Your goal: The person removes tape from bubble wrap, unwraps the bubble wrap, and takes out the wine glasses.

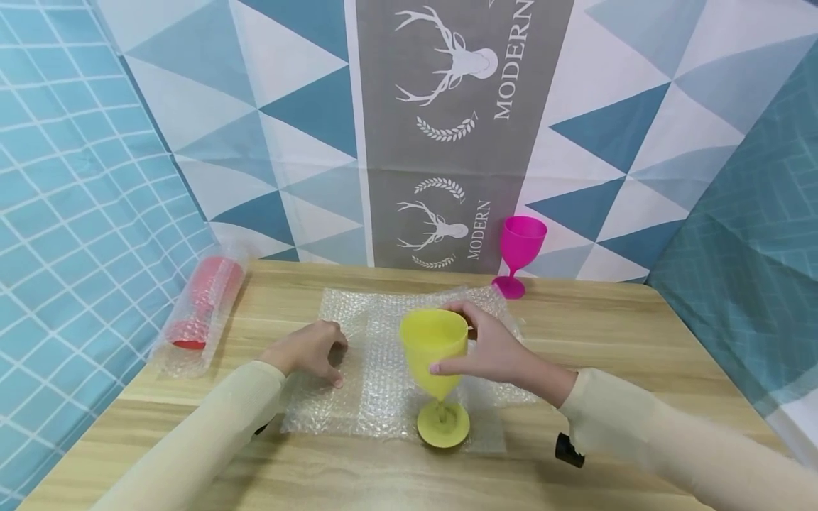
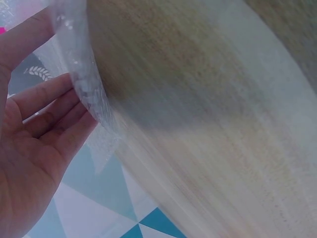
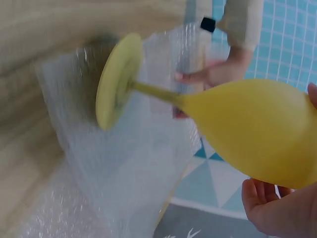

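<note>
A yellow goblet [image 1: 434, 355] stands upright on its round foot, over the front part of a clear bubble wrap sheet [image 1: 383, 390]. My right hand [image 1: 488, 348] holds its bowl from the right side, thumb at the near side and fingers round the back. In the right wrist view the goblet's stem and foot show beyond the bowl. My left hand [image 1: 313, 351] is at the left part of the bubble wrap. The left wrist view shows its fingers extended, thumb apart from them, fingertips against the raised edge of the wrap [image 2: 86, 69].
A magenta goblet [image 1: 522, 245] stands at the back right of the wooden table [image 1: 607, 341], near the patterned backdrop. A red goblet [image 1: 214, 284] rolled in bubble wrap lies at the back left, beside the blue tiled cloth [image 1: 70, 234].
</note>
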The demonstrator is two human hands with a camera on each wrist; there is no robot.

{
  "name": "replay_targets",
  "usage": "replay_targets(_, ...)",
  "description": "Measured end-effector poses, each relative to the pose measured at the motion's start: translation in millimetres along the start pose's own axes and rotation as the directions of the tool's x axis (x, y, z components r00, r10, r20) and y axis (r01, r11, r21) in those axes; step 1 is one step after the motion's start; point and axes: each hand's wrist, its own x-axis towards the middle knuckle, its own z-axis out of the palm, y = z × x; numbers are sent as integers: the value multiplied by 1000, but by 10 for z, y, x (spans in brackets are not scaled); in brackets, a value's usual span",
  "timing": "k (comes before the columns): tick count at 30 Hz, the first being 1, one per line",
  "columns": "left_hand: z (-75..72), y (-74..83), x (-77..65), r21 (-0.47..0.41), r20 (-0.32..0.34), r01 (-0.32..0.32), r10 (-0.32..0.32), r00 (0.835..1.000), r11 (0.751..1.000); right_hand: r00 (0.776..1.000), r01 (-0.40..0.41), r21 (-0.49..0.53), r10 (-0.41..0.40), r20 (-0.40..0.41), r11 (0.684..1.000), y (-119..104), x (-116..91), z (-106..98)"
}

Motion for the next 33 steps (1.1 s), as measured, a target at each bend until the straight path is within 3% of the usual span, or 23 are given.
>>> replay_targets(5, 3, 11, -4, -4, -2, 12, -12, 1000, 1000, 982, 191, -83, -191, 5, 978, -79, -151, 64)
replay_targets(11, -1, 23, -4, -1, -1, 20, -20, 1000, 1000, 949, 310, -143, -315, -10, 940, -169, -249, 95)
replay_targets(16, 12, 11, -3, 2, -4, 19, -19, 1000, 1000, 936, 341, -179, -351, -25, 923, -226, -287, 76)
replay_targets(24, 24, -9, -7, 10, -17, 0, 1, 1000, 1000, 937, 329, -199, -345, -51, 923, -264, -291, -4)
replay_targets(33, 3, 19, -6, 1, -8, 10, -10, 1000, 1000, 920, 317, -306, -369, -129, 898, -234, -186, -231)
